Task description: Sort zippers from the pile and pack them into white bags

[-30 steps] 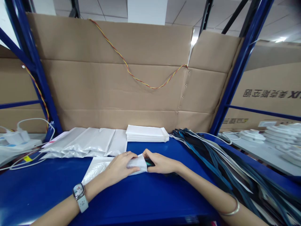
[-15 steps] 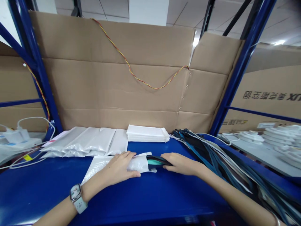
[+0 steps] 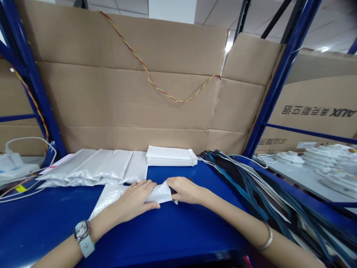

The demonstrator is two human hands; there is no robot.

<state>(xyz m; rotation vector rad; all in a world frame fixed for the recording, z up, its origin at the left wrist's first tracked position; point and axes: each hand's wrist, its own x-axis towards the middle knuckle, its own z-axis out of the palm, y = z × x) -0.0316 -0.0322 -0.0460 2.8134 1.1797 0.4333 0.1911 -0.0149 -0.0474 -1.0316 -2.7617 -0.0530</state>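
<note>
A white padded mailer [image 3: 106, 196] lies flat on the blue tabletop [image 3: 167, 234]. My left hand [image 3: 136, 200] is over its middle, fingers across the top and thumb along the near side, gripping it. At the mailer's open right end, my right hand [image 3: 186, 190] is closed on a bundle of dark straps [image 3: 173, 191]. Only a bit of the bundle shows between the fingers and the mailer's mouth; the rest is hidden inside the mailer or under the hand.
Filled white mailers [image 3: 92, 165] lie in an overlapping row at the back left. Flat white mailers [image 3: 171, 156] are stacked at the back centre. Long dark and teal straps [image 3: 251, 186] run down the right side. White cables [image 3: 30, 178] lie at the left, before a cardboard wall [image 3: 125, 96].
My right hand has moved left up to the mailer's mouth, and the length of straps that showed outside is now mostly out of sight. My left hand still grips the mailer.
</note>
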